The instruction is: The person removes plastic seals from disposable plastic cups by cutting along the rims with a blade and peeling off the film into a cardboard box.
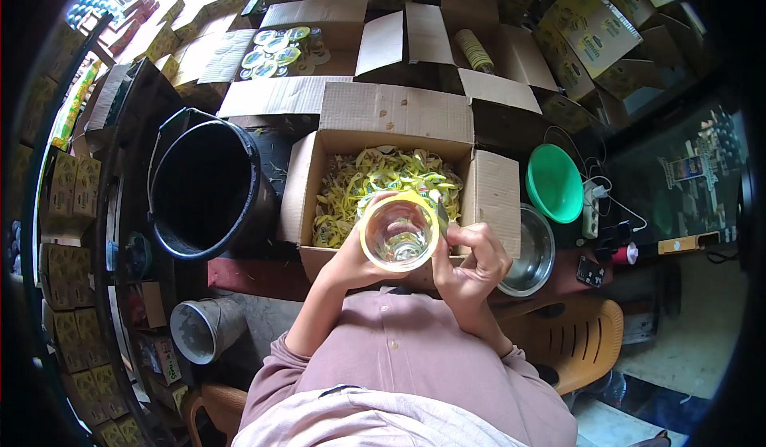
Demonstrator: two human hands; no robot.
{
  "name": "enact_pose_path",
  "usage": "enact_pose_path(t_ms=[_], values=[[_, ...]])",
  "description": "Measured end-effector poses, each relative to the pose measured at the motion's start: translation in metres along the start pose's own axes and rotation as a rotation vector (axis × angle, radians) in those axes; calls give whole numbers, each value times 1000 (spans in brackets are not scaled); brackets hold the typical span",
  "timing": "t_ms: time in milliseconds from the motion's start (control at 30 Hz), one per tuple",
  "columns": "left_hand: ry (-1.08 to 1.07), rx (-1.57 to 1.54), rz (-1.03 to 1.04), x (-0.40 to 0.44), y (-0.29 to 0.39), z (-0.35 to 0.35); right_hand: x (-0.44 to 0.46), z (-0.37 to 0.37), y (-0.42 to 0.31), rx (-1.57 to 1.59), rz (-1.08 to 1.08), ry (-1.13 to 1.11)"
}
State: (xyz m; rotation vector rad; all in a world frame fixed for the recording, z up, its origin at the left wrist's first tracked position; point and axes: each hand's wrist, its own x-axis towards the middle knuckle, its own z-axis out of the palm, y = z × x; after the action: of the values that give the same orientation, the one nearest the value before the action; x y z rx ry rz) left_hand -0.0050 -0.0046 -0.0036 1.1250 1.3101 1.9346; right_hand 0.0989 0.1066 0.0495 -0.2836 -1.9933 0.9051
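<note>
Head view: my left hand (349, 257) grips the clear cup (400, 238), its mouth toward me, blocking part of the open box (397, 110) of yellow-green strips (383, 172); the cup hides some fingers. My right hand (474, 268) curls beside its rim; I cannot tell whether it pinches the dark sliver (442, 217) there. A box flap (496, 199) partly covers the metal bowl (544, 257).

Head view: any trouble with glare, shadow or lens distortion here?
Head view, bright glare washing out the upper left; head view, strong wide-angle bending toward the edges, with black corners; head view, the black bucket dark inside, little detail visible; head view, reflections inside the clear cup in the left hand, though its yellow rim reads clearly.
</note>
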Motion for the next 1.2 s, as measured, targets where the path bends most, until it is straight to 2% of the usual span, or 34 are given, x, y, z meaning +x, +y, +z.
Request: enact_pose_path(t_ms=[167, 267, 367, 600, 700, 800, 900, 1033, 1133, 1200], values=[[46, -83, -16, -2, -2, 0, -1, 0, 4, 8, -23, -35], [-17, 59, 18, -1, -1, -5, -2, 1, 6, 19, -29, -33], [-32, 51, -81, -1, 7, -1, -1, 2, 10, -1, -31, -20], [-58, 13, -33, 3, 8, -1, -5, 0, 11, 47, 25, -5], [39, -252, -136, 3, 6, 5, -5, -3, 7, 74, 34, 0], [8, -256, -120, 4, 3, 6, -3, -3, 6, 42, 16, -8], [-38, -54, -95, 0, 3, 4, -2, -1, 8, -14, 5, 2], [-58, -68, -63, 3, 9, 2, -4, -1, 10, 61, 39, 13], [1, -368, -33, 2, 0, 7, -4, -1, 6, 92, 59, 34], [50, -433, -27, 3, -4, 12, -4, -1, 5, 96, 56, 43]])
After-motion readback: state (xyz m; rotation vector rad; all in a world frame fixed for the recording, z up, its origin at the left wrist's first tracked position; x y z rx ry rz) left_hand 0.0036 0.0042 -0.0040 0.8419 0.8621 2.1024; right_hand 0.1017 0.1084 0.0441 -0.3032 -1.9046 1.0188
